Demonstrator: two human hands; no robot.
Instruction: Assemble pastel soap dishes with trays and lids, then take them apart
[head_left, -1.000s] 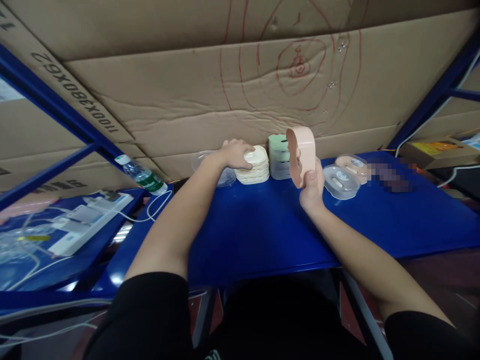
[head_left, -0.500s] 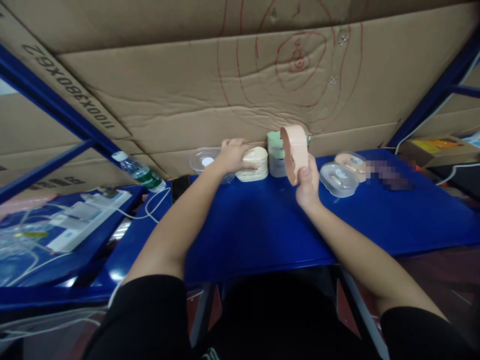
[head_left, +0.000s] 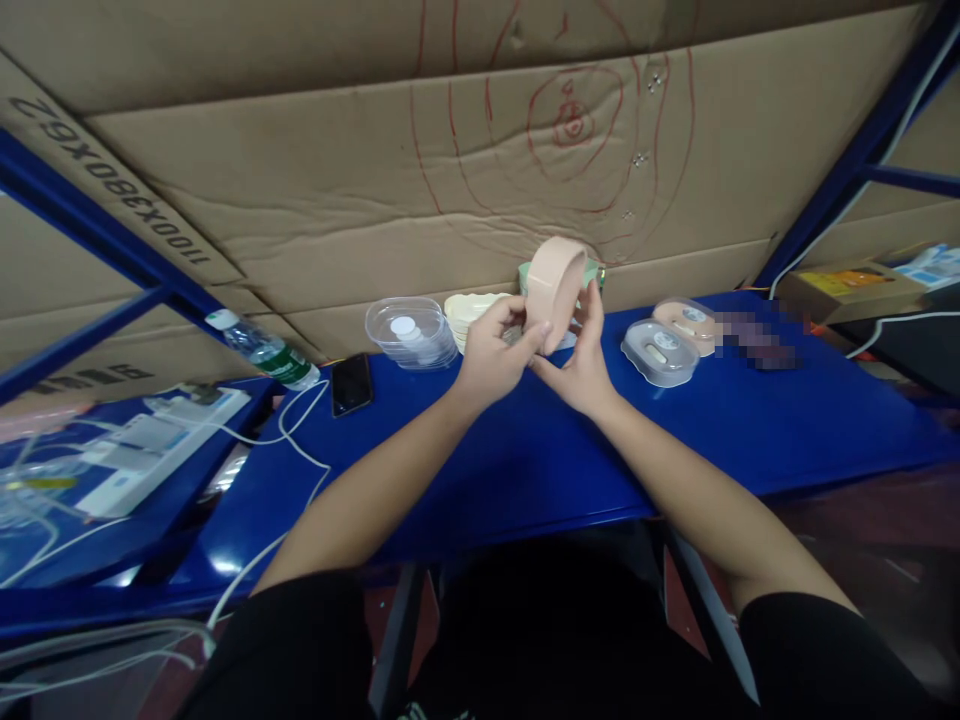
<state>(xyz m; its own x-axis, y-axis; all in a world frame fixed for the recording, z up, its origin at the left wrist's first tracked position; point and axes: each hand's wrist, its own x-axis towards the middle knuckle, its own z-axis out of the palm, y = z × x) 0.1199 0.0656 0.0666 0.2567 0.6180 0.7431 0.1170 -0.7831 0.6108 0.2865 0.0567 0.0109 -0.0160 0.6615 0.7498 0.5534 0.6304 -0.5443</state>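
Note:
A pink rounded sleeve (head_left: 550, 285), looking like a ring-shaped band, is held up on edge above the blue table. My left hand (head_left: 491, 355) is closed around its lower left side, with thumb and fingers pinching it. From the right, my right hand (head_left: 589, 365) grips the same sleeve between thumb and fingers; part of its hold is hidden. Behind my left hand stands a stack of cream rounded pieces (head_left: 465, 312), partly covered. Green pieces (head_left: 594, 275) show behind the sleeve. To the left is a stack of clear plastic lids (head_left: 409, 335).
Two lidded packs, one clear (head_left: 660, 355) and one pink (head_left: 686, 322), lie on the right of the blue table (head_left: 525, 470). A phone (head_left: 351, 384), a water bottle (head_left: 266, 350), white cables and a power strip (head_left: 161, 450) are at the left. Cardboard (head_left: 322, 180) walls the back.
My left hand has left the cream stack and moved right onto the pink sleeve. My right hand has brought the sleeve left and turned it. The phone and the lid stack are now uncovered.

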